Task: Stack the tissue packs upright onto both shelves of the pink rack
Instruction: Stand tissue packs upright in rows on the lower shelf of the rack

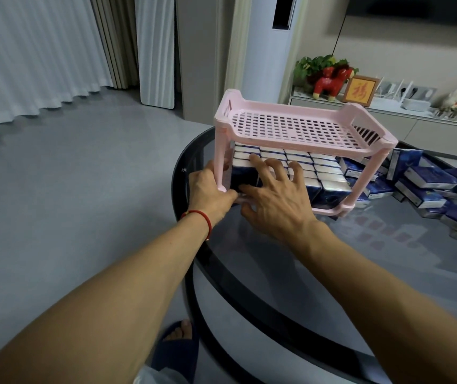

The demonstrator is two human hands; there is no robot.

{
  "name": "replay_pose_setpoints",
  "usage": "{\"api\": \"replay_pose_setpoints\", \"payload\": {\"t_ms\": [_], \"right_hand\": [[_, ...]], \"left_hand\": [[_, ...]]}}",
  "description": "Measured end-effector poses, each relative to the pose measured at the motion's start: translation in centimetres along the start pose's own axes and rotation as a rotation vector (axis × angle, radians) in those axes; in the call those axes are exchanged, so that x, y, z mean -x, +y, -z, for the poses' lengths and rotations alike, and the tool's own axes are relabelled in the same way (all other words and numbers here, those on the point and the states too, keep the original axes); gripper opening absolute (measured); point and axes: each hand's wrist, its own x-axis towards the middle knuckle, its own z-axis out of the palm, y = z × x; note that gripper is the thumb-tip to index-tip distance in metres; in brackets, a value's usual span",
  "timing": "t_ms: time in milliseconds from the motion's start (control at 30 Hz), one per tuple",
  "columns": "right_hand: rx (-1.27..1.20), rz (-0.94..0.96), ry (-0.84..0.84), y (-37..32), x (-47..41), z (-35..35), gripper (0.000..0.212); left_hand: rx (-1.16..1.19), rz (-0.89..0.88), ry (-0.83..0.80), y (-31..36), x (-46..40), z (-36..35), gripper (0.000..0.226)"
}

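**Lower shelf packed, loose packs lie off to the right**

The pink rack (pixel 291 139) stands on the glass table (pixel 360 259) just above the centre of the frame. Its lower shelf (pixel 329 210) is filled with tissue packs (pixel 327 173) standing on end in tight rows, white tops up. The top shelf (pixel 291 126) carries nothing.

Both hands are at the rack's near left corner. The left hand (pixel 210 194) is wrapped around the pink corner post, steadying it. The right hand (pixel 274 195) lies open, fingers spread and pressed flat over the front-left packs, gripping nothing; it looks to be squaring up the rows.

With the bottom tier apparently full, the next step is probably the upper tier, and that depends on where the supply is. The loose packs (pixel 426 184) lie in a heap at the right of the frame, beyond the rack's right end and running down toward the right edge. They are on the right hand's side, well apart from the left hand, so the right hand is the natural one to fetch them. Most lie flat, their long faces on the table, so each would need turning onto its end before it goes on the top shelf. The rack's long axis runs left to right across the frame, with its open front toward the person.
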Motion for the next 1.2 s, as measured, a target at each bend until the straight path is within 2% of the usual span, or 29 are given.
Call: {"api": "replay_pose_setpoints", "payload": {"t_ms": [533, 867, 1033, 1100, 1200], "right_hand": [[-0.096, 0.073, -0.101, 1.0, 0.2, 1.0, 0.036], [-0.173, 0.161, -0.002, 1.9, 1.2, 1.6, 0.036], [-0.174, 0.253, 0.108, 3.9, 4.1, 3.3, 0.029], [-0.196, 0.273, 0.147, 5.7, 6.6, 3.9, 0.025], [-0.273, 0.108, 0.084, 9.2, 10.0, 4.4, 0.024]], "left_hand": [[0.023, -0.007, -0.055, 0.4, 0.5, 0.8, 0.072], [-0.044, 0.003, -0.082, 2.2, 1.8, 1.9, 0.087], [-0.168, 0.034, -0.014, 3.3, 3.0, 2.8, 0.112], [-0.224, -0.009, 0.112, 4.5, 4.3, 3.2, 0.101], [-0.205, -0.215, 0.328, 7.2, 7.2, 3.5, 0.059]]}}
